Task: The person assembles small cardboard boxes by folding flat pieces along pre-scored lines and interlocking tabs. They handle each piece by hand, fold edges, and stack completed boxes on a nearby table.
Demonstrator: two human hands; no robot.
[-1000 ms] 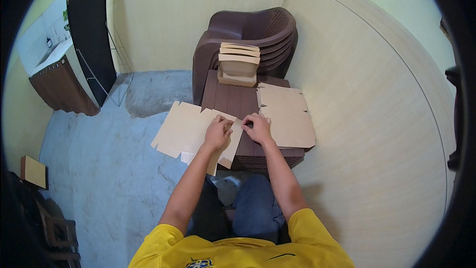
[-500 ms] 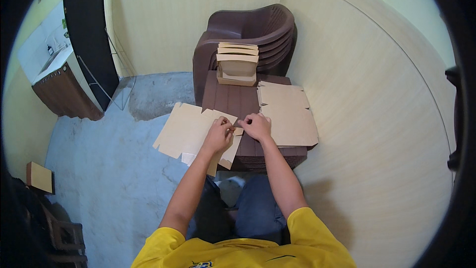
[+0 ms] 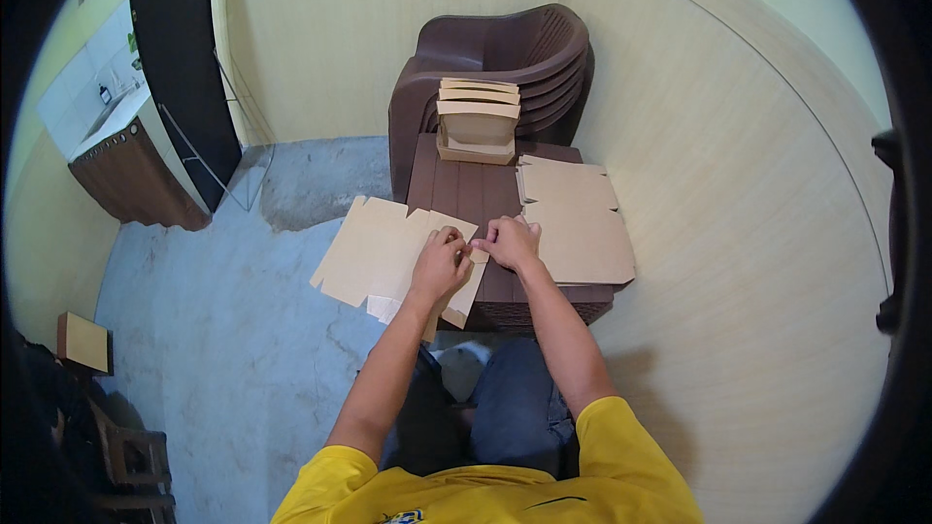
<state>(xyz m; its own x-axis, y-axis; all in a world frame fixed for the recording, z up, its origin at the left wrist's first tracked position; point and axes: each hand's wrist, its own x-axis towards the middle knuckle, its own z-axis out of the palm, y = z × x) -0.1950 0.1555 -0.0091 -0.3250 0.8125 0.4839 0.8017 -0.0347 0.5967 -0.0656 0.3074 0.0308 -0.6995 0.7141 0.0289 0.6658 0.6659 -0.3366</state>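
Seated before a low brown worktop [image 3: 464, 196], both forearms reaching in from below. Left hand [image 3: 439, 267] curled down onto the flat cardboard sheet [image 3: 383, 254], fingers pressing its right-hand flap near the front left corner of the worktop. Right hand [image 3: 510, 242] just beside it, fingertips pinched narrow on the same flap's edge; hands almost touching. Sheet mostly overhanging the left edge of the worktop, above the grey floor [image 3: 243, 330], only its right portion resting on the surface.

Compared with a second ago: hands in nearly the same spot on the flap, drawn slightly closer together; sheet lying about as it did, unfolded and flat. Compared with half a second ago: hardly any change beyond a small shift of view.

Along the right edge of the worktop, a stack of flat cardboard blanks [image 3: 578, 223], unmoved. At the far edge, a pile of folded cardboard boxes [image 3: 478, 121], unchanged, in front of stacked brown plastic chairs [image 3: 524, 49]. Off to the far left, a wooden counter with a sink [image 3: 131, 170] against the wall, and a small cardboard box [image 3: 83, 342] on the floor.
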